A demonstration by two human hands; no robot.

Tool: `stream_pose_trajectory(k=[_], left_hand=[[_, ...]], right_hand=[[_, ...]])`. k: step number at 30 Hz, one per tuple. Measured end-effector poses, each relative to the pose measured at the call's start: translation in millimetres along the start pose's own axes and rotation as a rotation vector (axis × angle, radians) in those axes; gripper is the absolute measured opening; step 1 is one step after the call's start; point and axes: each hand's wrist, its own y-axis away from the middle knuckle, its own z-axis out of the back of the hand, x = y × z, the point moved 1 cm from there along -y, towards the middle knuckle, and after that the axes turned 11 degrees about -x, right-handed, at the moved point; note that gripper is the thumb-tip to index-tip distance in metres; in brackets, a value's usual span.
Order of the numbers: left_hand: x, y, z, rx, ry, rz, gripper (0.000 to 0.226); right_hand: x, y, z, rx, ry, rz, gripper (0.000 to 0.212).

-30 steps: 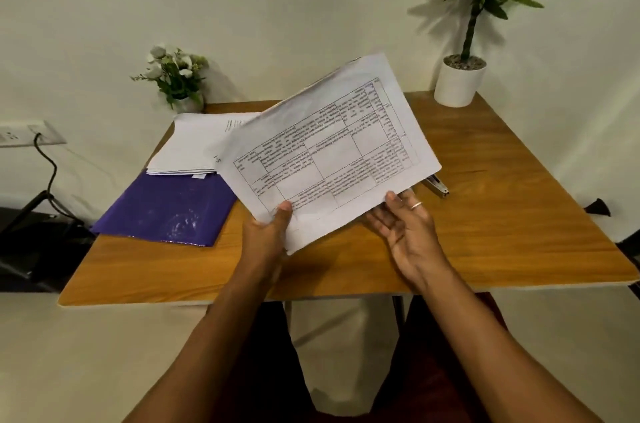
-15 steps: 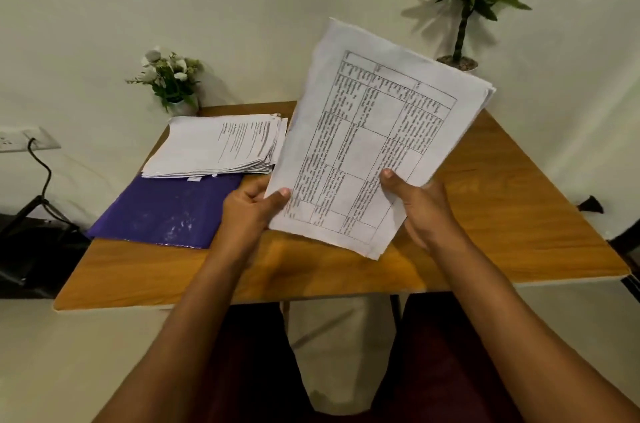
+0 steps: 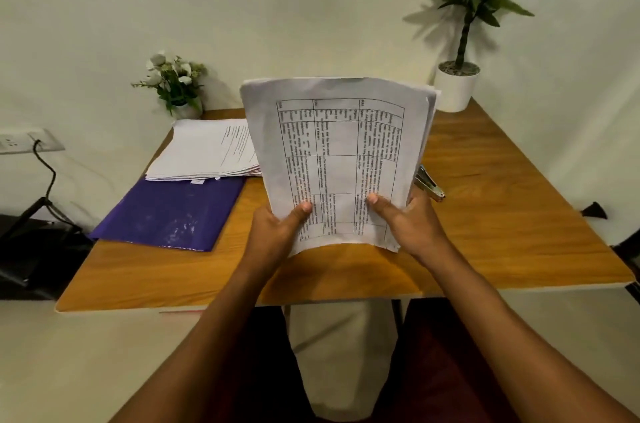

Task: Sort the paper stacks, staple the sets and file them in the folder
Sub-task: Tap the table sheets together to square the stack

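The wooden surface [image 3: 502,214] carries everything but the papers in hand. That set of printed sheets [image 3: 339,152] now stands upright over the middle of the near half, long edges vertical and the table grid facing the person. Half a second ago it leaned to the right on one corner, and a second ago it lay almost sideways. Its lower edge bows just above the wood; whether it touches cannot be told.

The purple folder [image 3: 173,211] lies flat and closed on the left, unchanged. The second paper stack [image 3: 204,152] rests behind it, overlapping its far edge, with its right side hidden by the raised sheets.

The left hand [image 3: 273,232] pinches the set at its lower left, thumb pressed on the front page, fingers behind the paper and out of sight. The right hand [image 3: 412,225] pinches the lower right the same way, having moved from the middle of the page to the edge.

The stapler [image 3: 429,185] shows again, just beside the sheets' right edge.
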Motion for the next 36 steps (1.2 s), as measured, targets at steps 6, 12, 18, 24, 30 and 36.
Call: stream_pose_trajectory(k=[6, 12, 18, 24, 30, 36], left_hand=[[2, -1, 1, -0.001, 0.054, -0.005, 0.025], [35, 13, 2, -0.008, -0.044, 0.043, 0.024], [39, 10, 1, -0.015, -0.041, 0.043, 0.023], [40, 8, 0, -0.063, 0.01, 0.086, 0.021], [37, 11, -28, -0.263, 0.28, 0.213, 0.021], [28, 25, -60, -0.121, 0.338, 0.299, 0.028]], right_hand=[[4, -8, 4, -0.019, 0.017, 0.011, 0.019], [-46, 10, -8, 0.035, 0.136, -0.109, 0.033], [-54, 6, -7, 0.029, 0.187, -0.118, 0.044], [-51, 5, -11, -0.072, 0.028, -0.182, 0.035], [-36, 16, -33, -0.084, -0.806, -0.384, 0.048], [-13, 10, -43, -0.131, -0.7, -0.291, 0.047]])
